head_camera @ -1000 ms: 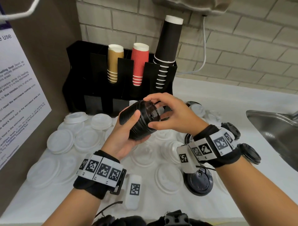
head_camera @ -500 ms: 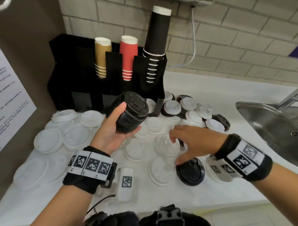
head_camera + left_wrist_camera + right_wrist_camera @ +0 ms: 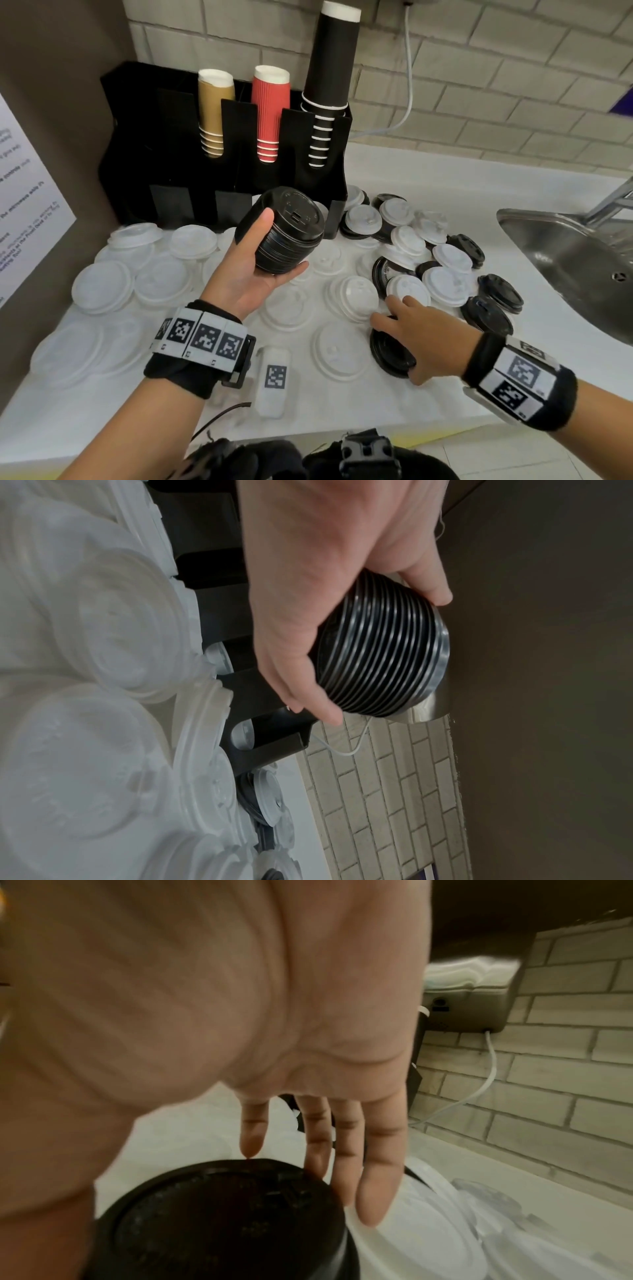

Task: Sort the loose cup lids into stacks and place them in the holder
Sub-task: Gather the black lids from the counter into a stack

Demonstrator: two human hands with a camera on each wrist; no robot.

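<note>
My left hand [image 3: 250,277] grips a stack of black lids [image 3: 286,236] above the counter, in front of the black holder [image 3: 164,144]. The left wrist view shows the fingers and thumb curled round the ribbed stack [image 3: 383,653]. My right hand [image 3: 421,329] lies over a single black lid [image 3: 388,356] on the white counter. Its fingers [image 3: 377,1177] are straight and touch the far rim of that black lid [image 3: 222,1218], and the thumb is at its near side. Loose white lids [image 3: 354,301] and black lids [image 3: 486,315] lie scattered around.
The holder carries gold, red and black cup stacks [image 3: 270,113] in its upper slots. A steel sink [image 3: 565,260] lies at the right. A white tagged device [image 3: 274,380] sits near the front edge. A brown wall with a sign [image 3: 30,205] closes the left side.
My right hand left the stack and dropped down to the right onto a black lid on the counter. The left hand kept the stack, now alone.
</note>
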